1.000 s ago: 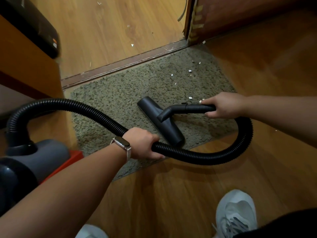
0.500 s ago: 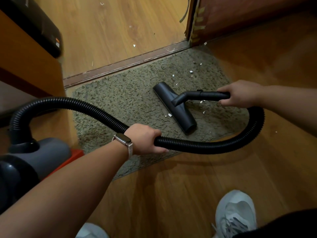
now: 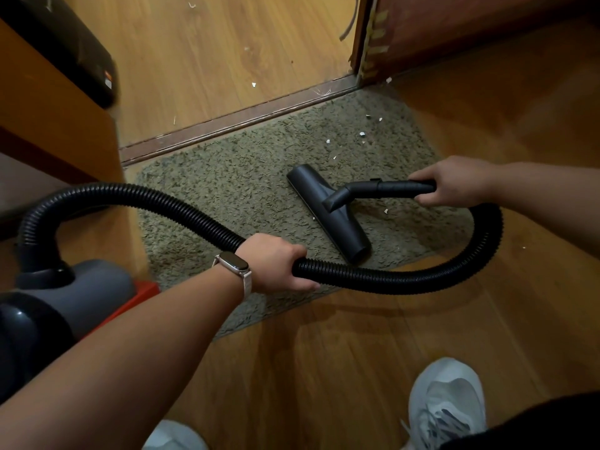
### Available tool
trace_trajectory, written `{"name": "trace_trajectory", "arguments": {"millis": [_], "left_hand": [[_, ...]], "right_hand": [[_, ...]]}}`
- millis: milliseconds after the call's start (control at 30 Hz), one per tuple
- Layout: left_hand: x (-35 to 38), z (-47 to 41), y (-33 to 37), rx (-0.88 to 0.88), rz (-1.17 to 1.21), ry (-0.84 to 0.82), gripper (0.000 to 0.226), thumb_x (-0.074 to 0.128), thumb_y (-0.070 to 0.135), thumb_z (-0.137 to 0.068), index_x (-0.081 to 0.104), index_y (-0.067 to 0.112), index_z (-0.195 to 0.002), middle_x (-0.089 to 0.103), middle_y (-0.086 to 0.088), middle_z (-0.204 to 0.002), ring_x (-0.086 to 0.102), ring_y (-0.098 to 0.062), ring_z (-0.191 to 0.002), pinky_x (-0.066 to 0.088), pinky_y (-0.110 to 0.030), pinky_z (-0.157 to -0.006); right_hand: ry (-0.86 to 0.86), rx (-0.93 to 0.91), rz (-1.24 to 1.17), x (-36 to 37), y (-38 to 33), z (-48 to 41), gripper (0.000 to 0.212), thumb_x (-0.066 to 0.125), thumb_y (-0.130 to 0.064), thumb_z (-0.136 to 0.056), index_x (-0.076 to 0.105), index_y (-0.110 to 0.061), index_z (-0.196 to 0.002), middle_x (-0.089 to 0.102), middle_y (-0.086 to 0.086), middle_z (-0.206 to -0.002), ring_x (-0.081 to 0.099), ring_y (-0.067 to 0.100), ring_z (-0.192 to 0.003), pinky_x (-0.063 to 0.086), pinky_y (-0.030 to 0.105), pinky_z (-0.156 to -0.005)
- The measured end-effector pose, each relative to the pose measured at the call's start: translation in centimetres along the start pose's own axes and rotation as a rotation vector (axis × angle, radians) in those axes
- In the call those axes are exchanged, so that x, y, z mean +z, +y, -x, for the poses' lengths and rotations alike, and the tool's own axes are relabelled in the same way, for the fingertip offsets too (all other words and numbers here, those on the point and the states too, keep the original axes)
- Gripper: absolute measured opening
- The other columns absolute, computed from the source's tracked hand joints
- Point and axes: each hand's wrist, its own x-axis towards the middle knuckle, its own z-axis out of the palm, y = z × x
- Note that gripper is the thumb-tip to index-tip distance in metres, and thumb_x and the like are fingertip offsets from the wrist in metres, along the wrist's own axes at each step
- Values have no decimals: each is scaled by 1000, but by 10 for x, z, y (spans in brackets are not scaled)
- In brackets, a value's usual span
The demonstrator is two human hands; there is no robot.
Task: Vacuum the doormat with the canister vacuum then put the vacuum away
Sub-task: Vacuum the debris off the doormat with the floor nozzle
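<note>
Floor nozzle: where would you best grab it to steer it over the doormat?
By the smooth rigid tube rising from the floor nozzle, coming from the right, as the right hand grips it. The tube is straight, narrow enough to wrap, and points rightward; the head lies wide and flat on the doormat.

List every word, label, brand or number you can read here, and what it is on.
No text here can be read.
The orange and white sticker on the black case: too blurred to read.
The watch: screen dark.
The canister vacuum: no marking visible.
</note>
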Motion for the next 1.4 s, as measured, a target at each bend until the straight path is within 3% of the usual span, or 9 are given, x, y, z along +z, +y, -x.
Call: {"name": "trace_trajectory", "arguments": {"millis": [167, 367, 500, 800, 967, 1100, 1400], "left_hand": [[-3, -1, 2, -10, -1, -1, 59, 43, 85, -79, 52, 27, -87, 40, 10, -60, 49, -18, -62, 45, -29, -60], [0, 1, 0, 29, -17, -4, 59, 42, 84, -79, 49, 27, -88, 48, 9, -69, 61, -21, -72, 41, -29, -60], [-1, 2, 1, 42, -26, -17, 57, 42, 84, -79, 45, 28, -86, 45, 10, -68, 53, -19, -66, 43, -29, -60], [3, 8, -2, 57, -37, -45, 57, 43, 85, -78, 43, 29, -85, 48, 8, -70, 66, -24, -76, 45, -32, -63], [2, 6, -1, 52, -53, -47, 60, 42, 84, -79, 50, 26, -89, 44, 9, -65, 65, -24, -75, 41, -31, -59], [2, 4, -2, 37, -27, -29, 58, 42, 84, -78, 45, 27, -84, 40, 9, -63, 65, -24, -74, 39, -30, -59], [3, 1, -4, 17, -20, -29, 57, 41, 85, -78, 46, 29, -85, 46, 9, -65, 53, -20, -65, 45, -31, -60]], "right_hand": [[-53, 20, -52, 5, 10, 4, 33, 57, -39, -99, 59, -32, -131, 63, -5, -79, 57, 13, -66, 40, 31, -59], [-77, 38, -154, 16, 8, 4, 35, 57, -36, -99, 57, -31, -134, 62, -7, -80, 58, 11, -64, 40, 28, -57], [-37, -7, -106, 18, -2, 2, 31, 58, -37, -98, 60, -30, -128, 64, -5, -80, 57, 11, -66, 39, 29, -56], [-39, -90, -26, 20, -32, -9, 20, 57, -42, -95, 61, -33, -112, 64, -4, -78, 59, 14, -69, 43, 32, -61], [-55, -55, -90, 16, -25, -8, 24, 58, -42, -96, 62, -34, -118, 65, -5, -81, 59, 13, -70, 43, 33, -62], [-43, 7, -143, 11, -13, -7, 25, 58, -39, -97, 62, -30, -120, 64, -4, -82, 58, 14, -69, 40, 31, -59], [-6, 130, -265, 5, 5, -4, 32, 59, -37, -97, 60, -26, -128, 66, 5, -84, 65, 23, -69, 52, 36, -63]]}}
